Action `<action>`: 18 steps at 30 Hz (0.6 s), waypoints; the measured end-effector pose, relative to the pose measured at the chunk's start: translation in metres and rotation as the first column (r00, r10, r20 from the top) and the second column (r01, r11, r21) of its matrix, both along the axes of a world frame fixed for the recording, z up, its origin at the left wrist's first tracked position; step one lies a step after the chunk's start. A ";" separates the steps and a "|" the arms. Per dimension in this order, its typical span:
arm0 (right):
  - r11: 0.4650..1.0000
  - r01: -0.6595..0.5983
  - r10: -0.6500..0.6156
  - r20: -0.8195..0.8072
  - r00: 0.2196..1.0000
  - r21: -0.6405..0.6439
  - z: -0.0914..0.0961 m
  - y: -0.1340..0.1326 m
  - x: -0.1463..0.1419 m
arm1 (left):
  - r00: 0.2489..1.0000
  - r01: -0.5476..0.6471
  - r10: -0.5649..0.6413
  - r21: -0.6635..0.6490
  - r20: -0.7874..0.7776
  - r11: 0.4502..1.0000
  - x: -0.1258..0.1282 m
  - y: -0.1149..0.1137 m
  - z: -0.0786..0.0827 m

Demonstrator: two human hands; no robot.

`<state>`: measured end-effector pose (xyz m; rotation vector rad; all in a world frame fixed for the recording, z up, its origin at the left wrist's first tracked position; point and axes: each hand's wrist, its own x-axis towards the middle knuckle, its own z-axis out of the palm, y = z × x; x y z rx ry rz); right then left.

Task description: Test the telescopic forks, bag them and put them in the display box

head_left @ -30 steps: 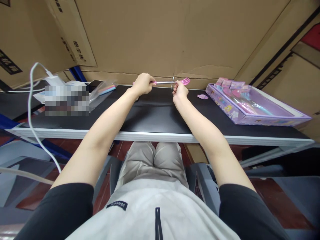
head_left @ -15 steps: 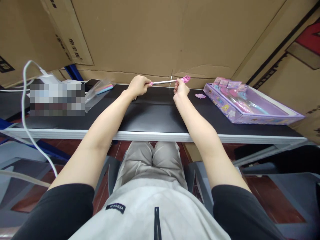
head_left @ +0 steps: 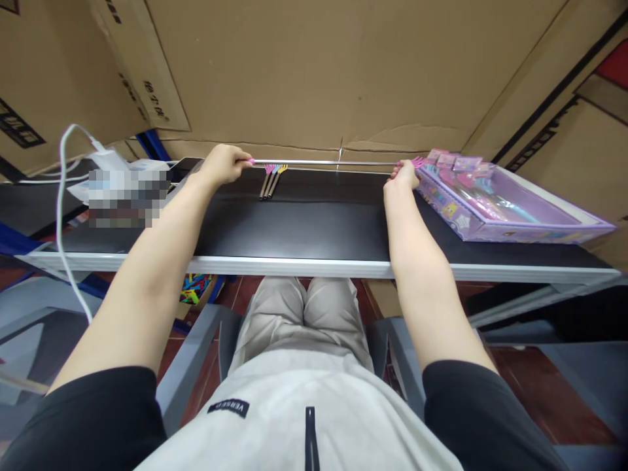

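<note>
A telescopic back scratcher (head_left: 318, 162) with a silvery rod is stretched out level between my two hands, above the far part of the table. My left hand (head_left: 224, 163) is closed on its pink end. At the other end, my right hand (head_left: 403, 176) grips the rod just below the pink claw head (head_left: 417, 161), which pokes out past my fingers beside the purple box. Between my hands, three shorter scratchers (head_left: 269, 184) with pink, blue and yellow claw heads lie side by side on the black tabletop (head_left: 299, 226).
On the right stands an open purple display box (head_left: 520, 230) holding packaged items. A white charger (head_left: 110, 160) with a cable (head_left: 59, 196) and a partly blurred-out pile sit at the left. Cardboard (head_left: 294, 72) walls the back. Below is a carton of colourful pieces (head_left: 196, 288).
My hands have moved apart, left hand leftward and right hand rightward, and the scratcher's rod has lengthened greatly. The three shorter scratchers, earlier mostly hidden by my left arm, now show.
</note>
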<state>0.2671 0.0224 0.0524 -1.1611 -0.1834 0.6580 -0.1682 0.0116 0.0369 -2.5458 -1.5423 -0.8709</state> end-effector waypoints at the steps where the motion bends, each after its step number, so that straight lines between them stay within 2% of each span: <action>1: 1.000 0.015 -0.015 -0.002 1.000 -0.003 -0.001 0.002 0.002 | 1.000 -0.024 0.024 -0.003 0.009 1.000 0.000 0.000 -0.001; 4: 0.999 0.035 -0.035 0.021 0.999 -0.008 -0.004 0.005 0.010 | 0.994 -0.105 0.105 0.010 0.007 0.994 0.006 -0.002 -0.002; 8: 0.999 -0.037 0.040 0.113 0.993 -0.025 -0.005 0.006 0.007 | 0.996 -0.087 0.087 0.033 -0.015 0.996 0.026 -0.004 -0.001; 11: 0.988 -0.154 0.152 0.142 0.978 0.005 -0.005 0.003 -0.016 | 0.997 -0.033 0.035 0.034 -0.067 0.999 0.049 -0.003 0.002; 13: 0.972 -0.231 0.224 0.120 0.967 0.048 -0.003 -0.002 -0.035 | 0.999 -0.019 0.020 0.049 -0.035 0.999 0.064 -0.002 0.003; 18: 0.946 -0.308 0.303 0.061 0.951 0.100 0.005 -0.028 -0.071 | 1.000 0.007 -0.007 0.041 0.009 0.999 0.097 -0.004 0.007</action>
